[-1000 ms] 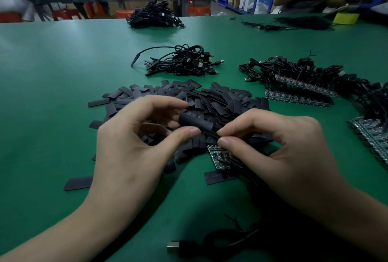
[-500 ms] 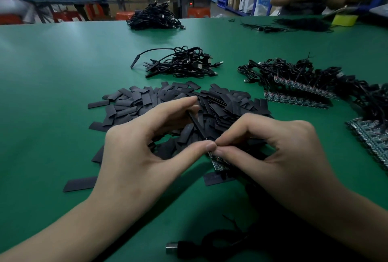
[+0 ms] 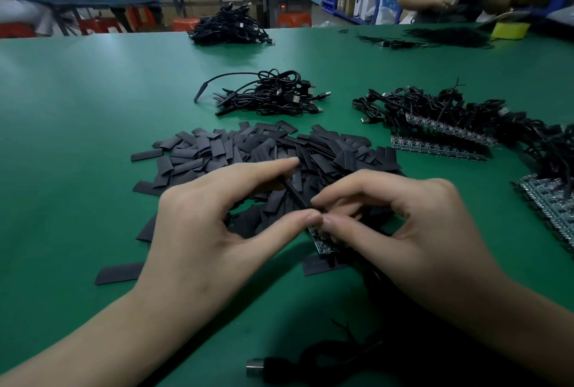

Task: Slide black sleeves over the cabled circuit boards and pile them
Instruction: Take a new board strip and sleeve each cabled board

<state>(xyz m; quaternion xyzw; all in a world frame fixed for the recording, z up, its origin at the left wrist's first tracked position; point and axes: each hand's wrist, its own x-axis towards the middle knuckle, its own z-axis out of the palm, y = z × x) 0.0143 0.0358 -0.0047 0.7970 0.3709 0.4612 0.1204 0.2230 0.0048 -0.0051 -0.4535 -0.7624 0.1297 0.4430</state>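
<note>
The left hand (image 3: pixel 202 231) pinches one black sleeve (image 3: pixel 295 191) between thumb and forefinger, above the near edge of the sleeve pile (image 3: pixel 264 150) on the green bench (image 3: pixel 77 107). The fingers (image 3: pixel 348 197) of the right hand (image 3: pixel 419 231) are curled and pinch a circuit board (image 3: pixel 321 242), which meets the lower end of the sleeve.

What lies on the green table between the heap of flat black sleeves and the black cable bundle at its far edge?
Head view: a loose tangle of black USB cables lies there, bare green table around it.
</note>
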